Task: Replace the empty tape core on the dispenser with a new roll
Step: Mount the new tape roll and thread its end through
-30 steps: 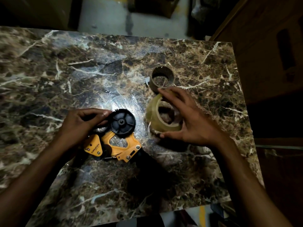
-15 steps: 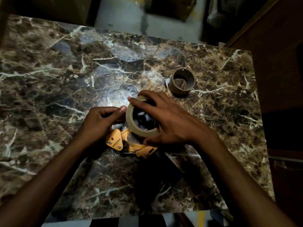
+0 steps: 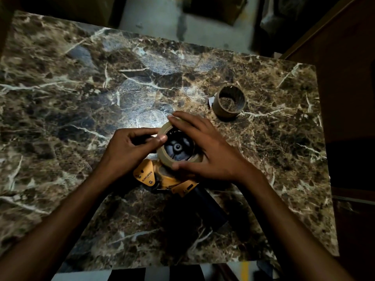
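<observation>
An orange tape dispenser (image 3: 151, 175) with a black handle lies flat on the marble table (image 3: 81, 98). A tan tape roll (image 3: 166, 159) sits around its black spoked hub (image 3: 178, 147). My right hand (image 3: 205, 151) grips the roll, with fingers on its far rim and thumb on its near rim. My left hand (image 3: 129, 147) holds the dispenser's front end, and its thumb touches the roll's left rim. The empty brown cardboard core (image 3: 228, 103) stands upright on the table, beyond and to the right of my hands.
The table's right edge runs close to a dark wooden cabinet (image 3: 349, 98). Its far edge borders a grey floor (image 3: 182, 27). The dispenser's black handle (image 3: 209, 207) points toward the near right.
My right hand carried the tape roll from the table leftward onto the dispenser's hub, and the roll now sits lower around it. The left hand stayed on the dispenser.
</observation>
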Demonstrator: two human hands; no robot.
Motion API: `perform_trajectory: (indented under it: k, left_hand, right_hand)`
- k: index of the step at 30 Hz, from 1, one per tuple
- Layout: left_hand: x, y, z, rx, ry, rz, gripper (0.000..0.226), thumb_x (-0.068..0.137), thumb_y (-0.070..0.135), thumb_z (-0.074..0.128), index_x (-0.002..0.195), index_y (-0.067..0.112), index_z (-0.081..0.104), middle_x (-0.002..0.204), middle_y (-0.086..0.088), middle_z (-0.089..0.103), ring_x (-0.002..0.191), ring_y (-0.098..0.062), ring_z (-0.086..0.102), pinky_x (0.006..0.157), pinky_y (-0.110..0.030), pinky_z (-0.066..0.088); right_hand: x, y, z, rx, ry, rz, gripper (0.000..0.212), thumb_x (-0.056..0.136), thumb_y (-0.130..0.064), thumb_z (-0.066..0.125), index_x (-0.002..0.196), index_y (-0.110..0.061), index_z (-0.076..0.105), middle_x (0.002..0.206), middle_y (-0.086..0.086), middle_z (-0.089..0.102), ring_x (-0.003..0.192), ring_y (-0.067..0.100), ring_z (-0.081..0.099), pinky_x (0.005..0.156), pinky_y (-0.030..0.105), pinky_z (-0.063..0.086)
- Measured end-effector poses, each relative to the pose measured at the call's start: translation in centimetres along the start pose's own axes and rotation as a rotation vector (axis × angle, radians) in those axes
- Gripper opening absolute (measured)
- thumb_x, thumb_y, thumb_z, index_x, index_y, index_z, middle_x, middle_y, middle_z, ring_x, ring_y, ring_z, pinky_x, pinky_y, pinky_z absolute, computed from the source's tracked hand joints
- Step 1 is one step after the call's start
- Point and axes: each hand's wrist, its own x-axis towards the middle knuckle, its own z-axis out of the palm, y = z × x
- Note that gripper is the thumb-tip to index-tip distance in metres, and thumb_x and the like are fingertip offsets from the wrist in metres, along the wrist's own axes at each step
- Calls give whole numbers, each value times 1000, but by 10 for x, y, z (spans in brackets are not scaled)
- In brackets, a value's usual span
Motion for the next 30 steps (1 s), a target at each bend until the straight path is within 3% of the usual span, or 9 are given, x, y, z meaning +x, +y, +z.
perform_trajectory:
  k: [4,7,10,14,16,18,23,30]
  left_hand:
    - [-1,0,-3,62,-21,38,23,94,17,78,113,30,80,88,13,85,80,2,79,68,-10,56]
    - [0,-3,-8,110,-60,59,43,88,34,79,131,32,77,107,5,86,97,-7,82,82,-19,61]
    - [4,-3,-10,94,-116,67,50,87,34,77,137,25,75,118,2,84,110,-13,81,96,-31,64]
    - [7,-4,-9,58,-111,48,42,94,18,76,136,16,75,116,3,85,108,-12,81,87,-21,64]
    - [7,-7,-9,53,-98,28,39,96,11,75,135,15,75,114,4,85,106,-12,82,83,-19,63]
    - [8,-9,-9,41,-94,12,39,95,11,75,135,15,75,114,3,85,106,-13,82,82,-20,63]
    - [9,-7,-8,54,-98,8,42,96,11,75,138,12,74,117,1,84,99,-6,81,78,-15,59]
    - [12,3,-13,98,-225,19,36,102,13,69,132,33,73,116,5,85,110,-11,80,86,-21,62]
  right_hand:
    - [-5,12,14,234,175,16,63,101,-26,67,159,-22,42,169,-4,36,157,9,29,127,45,31]
    - [-8,17,17,288,162,19,64,102,-19,66,160,-21,40,170,-5,34,159,7,27,128,42,30]
    - [-6,18,18,338,153,18,62,102,-18,65,160,-19,41,168,-4,37,157,7,30,128,39,32]
    - [-3,18,22,389,186,26,57,103,-15,63,158,-19,45,160,-2,47,151,10,42,123,44,40]
    - [0,18,25,393,217,21,54,104,-12,62,156,-16,47,156,1,51,147,11,47,120,40,42]
    - [2,18,27,395,240,22,52,104,-10,62,155,-15,49,155,3,53,145,11,49,119,34,42]
    - [1,21,36,430,270,14,49,107,-18,54,155,-14,48,157,2,51,148,12,46,120,36,40]
    - [6,24,36,423,266,5,45,109,-13,48,155,-13,48,157,1,51,149,11,45,121,33,38]
